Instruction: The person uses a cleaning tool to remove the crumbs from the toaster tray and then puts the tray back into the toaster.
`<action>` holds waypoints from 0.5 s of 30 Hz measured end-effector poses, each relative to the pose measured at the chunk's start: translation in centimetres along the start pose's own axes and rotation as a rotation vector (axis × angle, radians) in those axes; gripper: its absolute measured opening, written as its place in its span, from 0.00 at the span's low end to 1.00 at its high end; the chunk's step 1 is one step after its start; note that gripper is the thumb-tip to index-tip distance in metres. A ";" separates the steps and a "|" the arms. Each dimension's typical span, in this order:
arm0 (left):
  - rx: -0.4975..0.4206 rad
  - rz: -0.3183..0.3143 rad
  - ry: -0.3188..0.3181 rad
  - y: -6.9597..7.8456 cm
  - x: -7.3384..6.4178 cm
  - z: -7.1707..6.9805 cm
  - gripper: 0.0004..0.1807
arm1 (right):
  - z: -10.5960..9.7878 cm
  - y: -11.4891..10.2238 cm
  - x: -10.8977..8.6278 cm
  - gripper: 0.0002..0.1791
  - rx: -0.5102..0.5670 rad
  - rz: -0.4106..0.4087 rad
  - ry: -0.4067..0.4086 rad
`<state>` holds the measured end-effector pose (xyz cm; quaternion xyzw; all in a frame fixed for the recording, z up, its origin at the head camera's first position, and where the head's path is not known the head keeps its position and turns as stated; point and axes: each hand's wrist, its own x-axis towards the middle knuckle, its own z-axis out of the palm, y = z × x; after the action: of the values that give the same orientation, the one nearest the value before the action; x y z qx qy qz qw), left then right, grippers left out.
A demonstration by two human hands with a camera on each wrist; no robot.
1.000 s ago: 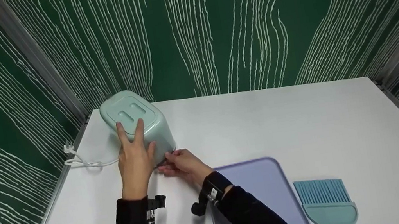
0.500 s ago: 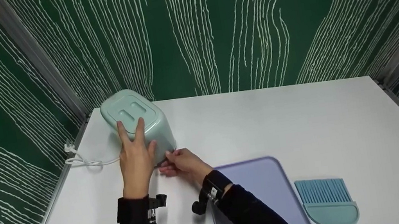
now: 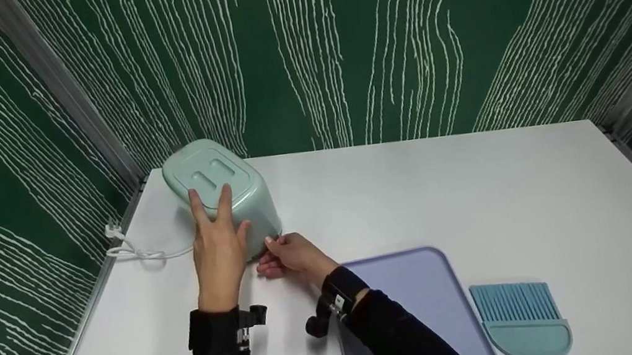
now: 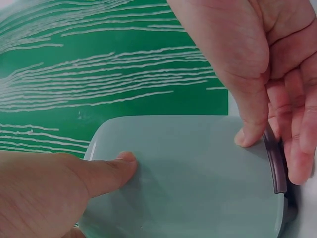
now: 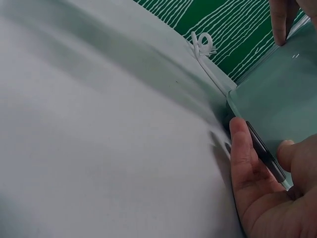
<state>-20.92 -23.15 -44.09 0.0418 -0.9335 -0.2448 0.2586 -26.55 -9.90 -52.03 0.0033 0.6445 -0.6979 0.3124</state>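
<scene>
A mint-green toaster (image 3: 261,207) with a lid showing two slot-shaped recesses stands near the table's back left corner. My left hand (image 3: 219,251) lies against it with two straight fingers on the lid. Its thumb (image 4: 111,173) presses flat on the green face in the left wrist view. At the toaster's lower edge my right hand (image 3: 296,255) pinches, thumb on the green face and fingers under a dark strip (image 5: 265,153). That strip also shows in the left wrist view. The toaster's far side is hidden.
A white cord (image 3: 155,255) with its plug runs left from the toaster. Below my right forearm lies a lavender tray (image 3: 412,273). A blue-green hand brush (image 3: 525,321) is to the tray's right. Green walls with white lines border the white table (image 3: 418,193).
</scene>
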 end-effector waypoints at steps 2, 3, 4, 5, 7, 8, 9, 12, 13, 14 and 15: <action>-0.001 -0.005 -0.001 0.0 -0.1 0.0 0.38 | 0.0 0.0 0.0 0.23 -0.015 -0.003 -0.001; 0.000 -0.007 -0.002 0.0 -0.1 0.0 0.38 | 0.0 0.0 0.0 0.23 -0.022 -0.003 0.000; -0.003 -0.008 -0.003 0.0 -0.1 0.0 0.38 | 0.0 0.0 -0.1 0.23 -0.030 -0.004 0.001; -0.005 -0.010 -0.006 0.0 -0.1 0.0 0.39 | -0.1 0.0 -0.1 0.23 -0.033 -0.003 0.002; -0.008 -0.011 -0.012 0.1 0.0 0.0 0.39 | -0.1 0.0 -0.1 0.22 -0.035 -0.002 0.002; -0.008 -0.013 -0.013 0.2 0.0 0.0 0.39 | -0.2 -0.1 -0.1 0.22 -0.034 0.001 0.000; -0.009 -0.013 -0.013 0.2 0.0 0.0 0.39 | -0.2 -0.1 -0.1 0.22 -0.034 0.004 -0.003; -0.008 -0.016 -0.013 0.1 0.0 0.0 0.39 | -0.2 -0.1 -0.1 0.22 -0.046 0.002 -0.003; -0.007 -0.017 -0.012 0.1 0.0 0.0 0.39 | -0.1 -0.1 -0.1 0.22 -0.049 0.001 -0.002; -0.007 -0.016 -0.011 0.0 0.0 -0.1 0.39 | -0.1 0.0 -0.1 0.22 -0.049 0.001 0.000; -0.009 -0.014 -0.010 0.0 0.0 -0.1 0.39 | 0.0 0.1 -0.1 0.23 -0.049 -0.005 0.005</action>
<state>-20.84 -23.21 -44.08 0.0460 -0.9335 -0.2509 0.2522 -26.46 -9.88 -52.05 -0.0043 0.6621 -0.6828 0.3090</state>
